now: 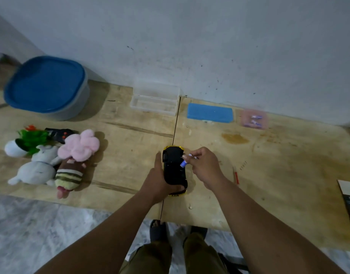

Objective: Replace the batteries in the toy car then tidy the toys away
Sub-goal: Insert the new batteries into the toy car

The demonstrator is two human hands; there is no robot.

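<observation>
The yellow toy car [174,167] lies upside down on the wooden table [269,167], black underside up. My left hand [157,180] grips the car from the left and near end. My right hand [204,167] pinches purple-and-white batteries [183,163] just over the car's underside. A small pink bag with more batteries [254,119] lies at the back right. A red screwdriver [236,176] lies right of my right hand, with small screws [243,166] beside it.
At the left lie several plush toys [51,161], a green toy [31,138] and a black remote [58,133]. A grey tub with a blue lid [45,86] stands back left. A clear plastic box [155,101] and its blue lid [209,113] sit by the wall.
</observation>
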